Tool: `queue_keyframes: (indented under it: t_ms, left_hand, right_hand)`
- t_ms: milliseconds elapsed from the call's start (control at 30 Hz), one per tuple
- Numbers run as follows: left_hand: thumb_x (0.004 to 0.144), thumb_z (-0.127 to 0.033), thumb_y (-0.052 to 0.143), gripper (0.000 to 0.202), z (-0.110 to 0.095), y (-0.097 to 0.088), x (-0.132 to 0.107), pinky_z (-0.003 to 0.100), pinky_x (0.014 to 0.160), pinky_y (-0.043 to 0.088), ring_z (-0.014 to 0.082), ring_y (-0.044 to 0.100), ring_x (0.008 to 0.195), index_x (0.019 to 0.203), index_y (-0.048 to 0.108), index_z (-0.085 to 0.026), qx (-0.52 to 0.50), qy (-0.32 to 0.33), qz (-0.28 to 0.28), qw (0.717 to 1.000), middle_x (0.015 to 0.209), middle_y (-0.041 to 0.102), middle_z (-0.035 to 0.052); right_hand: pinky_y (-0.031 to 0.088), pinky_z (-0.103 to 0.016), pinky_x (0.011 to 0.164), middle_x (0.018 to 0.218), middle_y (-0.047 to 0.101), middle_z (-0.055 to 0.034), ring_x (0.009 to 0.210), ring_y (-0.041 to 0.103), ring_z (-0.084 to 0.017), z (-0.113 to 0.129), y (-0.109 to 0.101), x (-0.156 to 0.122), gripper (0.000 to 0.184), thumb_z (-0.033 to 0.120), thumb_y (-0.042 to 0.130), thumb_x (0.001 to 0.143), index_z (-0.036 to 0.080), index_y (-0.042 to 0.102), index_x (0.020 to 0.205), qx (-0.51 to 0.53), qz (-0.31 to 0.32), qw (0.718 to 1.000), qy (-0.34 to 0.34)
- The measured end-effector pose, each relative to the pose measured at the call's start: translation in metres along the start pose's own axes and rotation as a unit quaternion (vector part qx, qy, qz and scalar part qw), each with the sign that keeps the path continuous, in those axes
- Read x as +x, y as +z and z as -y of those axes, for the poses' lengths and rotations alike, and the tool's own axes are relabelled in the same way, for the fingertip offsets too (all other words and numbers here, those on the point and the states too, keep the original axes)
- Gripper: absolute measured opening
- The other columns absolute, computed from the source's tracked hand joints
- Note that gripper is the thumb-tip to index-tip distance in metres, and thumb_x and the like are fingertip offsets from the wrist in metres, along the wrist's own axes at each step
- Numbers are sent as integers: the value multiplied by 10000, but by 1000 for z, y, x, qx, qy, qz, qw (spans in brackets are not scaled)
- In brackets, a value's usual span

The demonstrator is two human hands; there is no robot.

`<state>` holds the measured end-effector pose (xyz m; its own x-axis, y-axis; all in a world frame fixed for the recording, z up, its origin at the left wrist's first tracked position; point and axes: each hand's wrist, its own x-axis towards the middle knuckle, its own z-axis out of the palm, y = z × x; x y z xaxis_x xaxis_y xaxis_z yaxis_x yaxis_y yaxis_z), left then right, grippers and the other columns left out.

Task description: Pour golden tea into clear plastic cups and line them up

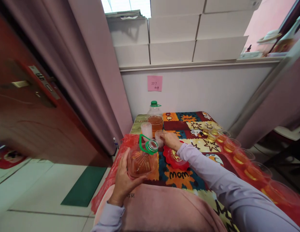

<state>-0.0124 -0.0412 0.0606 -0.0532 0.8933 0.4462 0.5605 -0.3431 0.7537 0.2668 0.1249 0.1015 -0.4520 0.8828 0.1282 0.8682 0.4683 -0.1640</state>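
My left hand [125, 180] is wrapped around the lower side of a clear plastic jug [142, 161] with amber liquid inside. That jug has a green carrying handle and an uncapped mouth tilted toward the right. Past it, my right hand [170, 140] has its fingers closed on a small clear plastic cup [159, 137]. Left of that cup rises a stack of similar cups [146, 130]. Behind them stands a second jug [154, 120], green-capped and partly filled with amber liquid. A red scalloped plate [175, 158] lies under my right wrist, partly covered by it.
Along the table's right edge runs a row of several clear cups [230, 146] holding yellow liquid. A patterned cloth [180, 175] covers the table, with red plastic sheeting [103, 190] at the left side. White boxes [174, 29] are stacked above the back wall.
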Motion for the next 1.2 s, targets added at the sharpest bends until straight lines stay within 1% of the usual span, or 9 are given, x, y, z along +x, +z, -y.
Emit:
queue_keyframes:
  t_ms: [167, 400, 500, 600, 700, 767, 967, 1067, 1200]
  left_hand:
    - [662, -732, 960, 1301, -3, -1, 1, 661, 1258, 454, 472, 507, 1577, 1730, 387, -261, 4, -7, -7, 1000, 1725, 496, 226]
    - [633, -709, 983, 1340, -6, -1, 2, 679, 1240, 466, 480, 518, 1563, 1741, 366, -276, -13, -13, -12, 1000, 1698, 518, 232]
    - [651, -687, 982, 1325, -5, -1, 1, 668, 1244, 463, 471, 525, 1559, 1744, 360, -269, -8, -11, -10, 1000, 1697, 517, 236]
    - [647, -680, 986, 1321, -6, -1, 1, 644, 1229, 488, 460, 557, 1534, 1740, 366, -273, 2, -5, -12, 1000, 1686, 538, 222]
    - [648, -683, 983, 1320, -8, 0, 2, 630, 1219, 501, 452, 570, 1524, 1739, 364, -271, 8, -7, -9, 1000, 1686, 540, 217]
    - [665, -687, 974, 1310, -9, 0, 3, 631, 1226, 491, 449, 562, 1532, 1740, 355, -267, 6, -9, -4, 1000, 1701, 522, 224]
    - [698, -674, 970, 1284, -6, 2, 5, 670, 1271, 432, 459, 512, 1574, 1740, 342, -261, 12, -1, 9, 1000, 1741, 476, 230]
    - [700, -675, 974, 1282, -3, 3, 6, 668, 1291, 412, 452, 497, 1589, 1737, 340, -269, 21, 11, 7, 1000, 1754, 466, 216]
    - [705, -680, 969, 1287, -2, 5, 6, 667, 1292, 417, 451, 500, 1588, 1746, 326, -281, 27, 21, 8, 999, 1762, 454, 212]
  right_hand:
    - [584, -313, 1028, 1376, 799, -151, 1219, 781, -247, -5, 7, 2, 309, 189, 563, 1113, 211, 815, 1291, 10, -17, 1000, -4]
    - [593, -311, 936, 1253, 817, -115, 1104, 791, -252, -7, 10, 2, 176, 232, 658, 1073, 228, 826, 1124, 31, -46, 998, 14]
    - [581, -301, 908, 1194, 813, -116, 1072, 786, -243, -10, 1, 1, 189, 288, 641, 1103, 214, 814, 1119, 39, -60, 997, 19]
    - [572, -307, 937, 1223, 801, -111, 1097, 770, -238, -18, -18, -8, 234, 308, 582, 1134, 237, 804, 1143, 64, -125, 990, 12]
    - [567, -324, 956, 1225, 793, -107, 1106, 756, -246, -35, -34, -30, 238, 332, 573, 1135, 255, 798, 1134, 98, -209, 973, -10]
    - [563, -324, 944, 1190, 790, -105, 1086, 754, -246, -48, -33, -52, 245, 331, 561, 1135, 250, 792, 1124, 104, -211, 972, -20]
    - [558, -310, 822, 1084, 790, -97, 930, 749, -226, -76, 23, -115, 223, 250, 571, 1106, 233, 786, 1047, 89, -110, 990, 5]
    - [551, -308, 783, 1019, 784, -96, 861, 731, -215, -82, 51, -127, 236, 235, 573, 1103, 219, 781, 992, 88, -119, 989, 0]
    - [555, -316, 752, 977, 790, -99, 820, 732, -220, -82, 65, -128, 236, 210, 589, 1091, 209, 785, 960, 65, -139, 988, -12]
